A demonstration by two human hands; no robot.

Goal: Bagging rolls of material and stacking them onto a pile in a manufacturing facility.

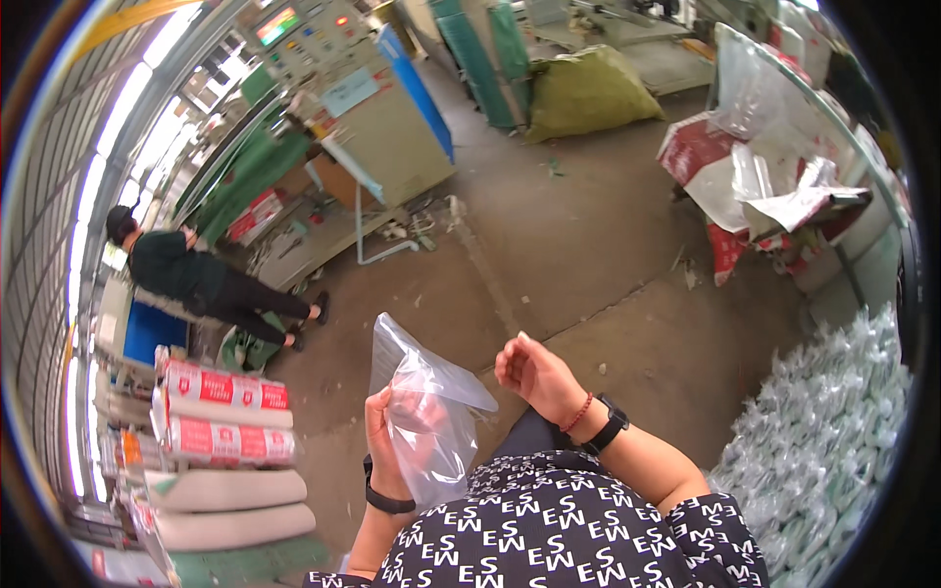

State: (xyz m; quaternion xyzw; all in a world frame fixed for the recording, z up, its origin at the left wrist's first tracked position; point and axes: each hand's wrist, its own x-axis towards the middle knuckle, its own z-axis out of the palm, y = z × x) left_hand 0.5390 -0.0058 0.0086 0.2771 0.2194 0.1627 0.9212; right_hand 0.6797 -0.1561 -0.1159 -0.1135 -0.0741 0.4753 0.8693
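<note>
A clear plastic bag [431, 446] hangs loosely in front of my body, its upper part folded over into a pointed flap. My left hand [384, 446] pinches its left side, thumb toward the top, with the other fingers seen through the film. To the right of the bag, and apart from it, my right hand [541, 377] is raised with loosely bent fingers and nothing visible in it. Part of its palm is turned away from view.
Rolls in red-and-white wrapping [230, 441] are stacked at the left. Clear plastic packs [823, 441] pile up at the lower right, below a bin of scrap film [755, 186]. A co-worker [186, 269] stands by a machine [377, 127]; a yellow-green sack [593, 93] lies farther back.
</note>
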